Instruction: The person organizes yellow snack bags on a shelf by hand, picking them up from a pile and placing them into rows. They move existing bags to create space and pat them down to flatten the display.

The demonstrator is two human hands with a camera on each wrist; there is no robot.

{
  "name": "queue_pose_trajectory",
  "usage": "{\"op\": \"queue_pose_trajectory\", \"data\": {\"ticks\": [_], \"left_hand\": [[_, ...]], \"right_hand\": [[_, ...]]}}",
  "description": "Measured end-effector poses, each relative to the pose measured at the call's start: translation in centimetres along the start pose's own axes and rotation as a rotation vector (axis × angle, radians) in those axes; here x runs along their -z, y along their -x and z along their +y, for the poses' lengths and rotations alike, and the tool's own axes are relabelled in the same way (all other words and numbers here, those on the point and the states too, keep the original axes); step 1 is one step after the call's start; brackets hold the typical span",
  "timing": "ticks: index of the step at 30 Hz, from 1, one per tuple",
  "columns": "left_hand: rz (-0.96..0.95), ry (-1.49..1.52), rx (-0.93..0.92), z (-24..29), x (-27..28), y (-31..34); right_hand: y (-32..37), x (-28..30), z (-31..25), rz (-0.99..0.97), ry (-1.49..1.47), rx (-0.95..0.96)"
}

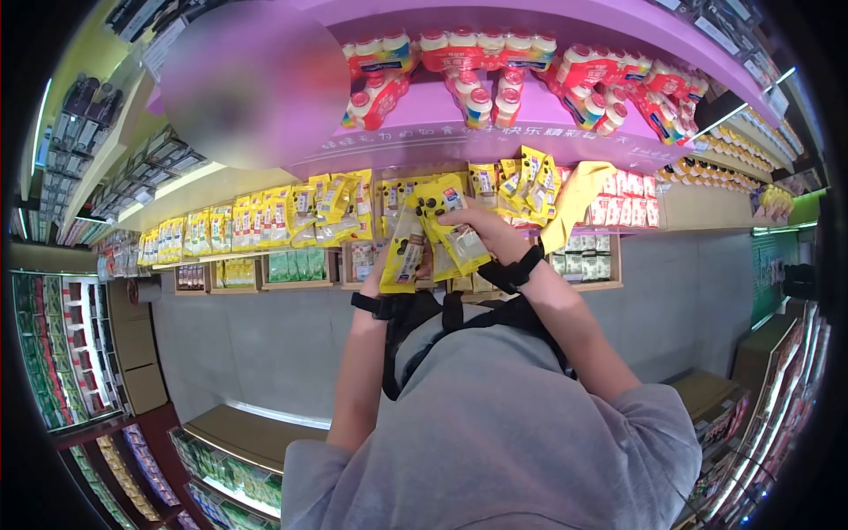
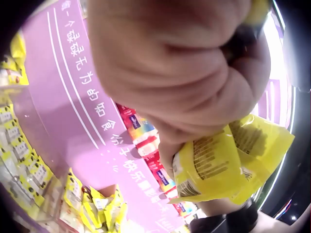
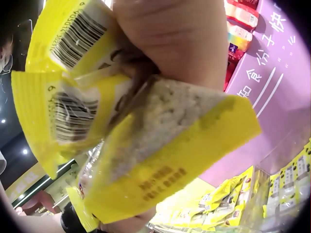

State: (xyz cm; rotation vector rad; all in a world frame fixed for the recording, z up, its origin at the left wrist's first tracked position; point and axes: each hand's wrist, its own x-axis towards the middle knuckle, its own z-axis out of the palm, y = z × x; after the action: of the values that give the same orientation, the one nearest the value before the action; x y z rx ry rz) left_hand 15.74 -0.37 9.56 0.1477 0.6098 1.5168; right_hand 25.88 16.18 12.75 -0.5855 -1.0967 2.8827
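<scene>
Several yellow snack packets with dark round prints and clear windows are held between both hands in front of the person's chest. The left hand (image 1: 376,272), mostly behind one tilted packet (image 1: 405,254), grips it from the left. Curled fingers of that hand fill the top of the left wrist view, with yellow packets (image 2: 214,160) showing their printed backs below. The right hand (image 1: 491,233) grips more packets (image 1: 459,247) from the right, its thumb lying over their front. In the right wrist view, packets (image 3: 160,141) with barcodes fan out under the right hand (image 3: 177,41).
Behind the hands runs a shelf row of yellow packets (image 1: 261,219), with a loose heap (image 1: 530,181) to the right. Red-capped drink bottles (image 1: 468,53) stand on the pink upper ledge (image 1: 406,137). A yellow strip (image 1: 574,203) hangs right of the heap. Wooden drawers (image 1: 296,269) sit lower.
</scene>
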Motion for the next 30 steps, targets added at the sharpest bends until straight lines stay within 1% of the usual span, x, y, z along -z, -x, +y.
{"op": "queue_pose_trajectory", "data": {"ticks": [1,2,4,5,6,8,9,11,12,14,15,16,17,18,19,20,21,22,23,24,25,26,27,28,30], "left_hand": [[0.175,-0.036,-0.03,0.3,-0.3,-0.1],[0.168,-0.042,-0.024,0.7,-0.4,-0.5],[0.381,-0.084,-0.073,1.0,-0.5,-1.0],[0.3,-0.336,-0.046,1.1,2.4,-1.0],[0.295,-0.339,-0.037,1.3,2.8,-1.3],[0.254,-0.715,0.062,1.8,3.7,-2.0],[0.248,-0.714,0.071,2.3,3.7,-2.1],[0.353,-0.54,0.271,3.8,3.9,-2.3],[0.348,-0.541,0.282,4.6,3.6,-2.4],[0.414,-0.582,0.438,6.2,2.8,-2.5],[0.409,-0.583,0.449,6.6,2.9,-2.6],[0.387,-0.557,0.509,7.1,3.1,-2.7],[0.367,-0.53,0.572,7.4,3.3,-2.8],[0.362,-0.533,0.584,7.7,3.7,-2.9],[0.286,-0.655,0.577,7.9,4.1,-3.0],[0.208,-0.774,0.568,8.2,4.5,-3.1],[0.211,-0.863,0.637,8.9,4.4,-3.3],[0.204,-0.868,0.648,9.2,4.8,-3.4],[0.172,-0.876,0.624,9.4,5.2,-3.5],[0.138,-0.885,0.599,9.5,5.6,-3.7],[0.128,-0.888,0.607,9.6,6.2,-3.7],[0.21,-0.749,0.509,9.7,6.9,-3.6],[0.29,-0.612,0.41,9.7,7.6,-3.6],[0.283,-0.619,0.421,9.3,8.2,-3.9],[0.433,-0.3,0.105,8.2,8.7,-4.5]], "right_hand": [[-0.4,0.2,-0.2,0.04,0.072,0.004],[-0.9,0.4,-0.5,0.08,0.143,0.011],[-1.6,0.7,0.1,0.12,0.134,0.036],[-2.1,1.0,0.2,0.15,0.134,0.059],[-2.4,1.2,0.4,0.159,0.129,0.063],[-2.8,1.8,0.6,0.206,0.067,0.015],[-2.9,2.4,0.9,0.215,0.063,0.015],[-3.1,3.4,1.4,0.307,0.094,-0.079],[-2.4,3.0,1.4,0.317,0.086,-0.078],[-0.7,1.4,0.9,0.243,-0.107,0.049],[-0.7,1.3,1.0,0.223,-0.086,0.075],[-0.9,1.6,1.2,0.233,-0.091,0.077],[-1.3,2.1,1.6,0.192,-0.066,-0.008],[-1.5,2.1,1.8,0.151,-0.042,-0.091],[-1.9,2.0,1.9,0.205,-0.057,-0.153],[-1.9,1.9,2.1,0.214,-0.066,-0.149],[-1.6,0.6,1.7,0.282,-0.088,-0.16],[-1.5,-0.4,1.2,0.35,-0.111,-0.173],[-1.5,-1.0,0.9,0.377,-0.167,-0.155],[-1.9,-0.3,1.3,0.386,-0.175,-0.149],[-2.7,1.1,2.1,0.402,-0.227,-0.197],[-3.5,2.4,2.9,0.416,-0.279,-0.243],[-4.1,3.2,3.4,0.423,-0.287,-0.235],[-4.6,3.7,3.8,0.424,-0.333,-0.196],[-5.0,4.0,4.3,0.43,-0.386,-0.15]]}}
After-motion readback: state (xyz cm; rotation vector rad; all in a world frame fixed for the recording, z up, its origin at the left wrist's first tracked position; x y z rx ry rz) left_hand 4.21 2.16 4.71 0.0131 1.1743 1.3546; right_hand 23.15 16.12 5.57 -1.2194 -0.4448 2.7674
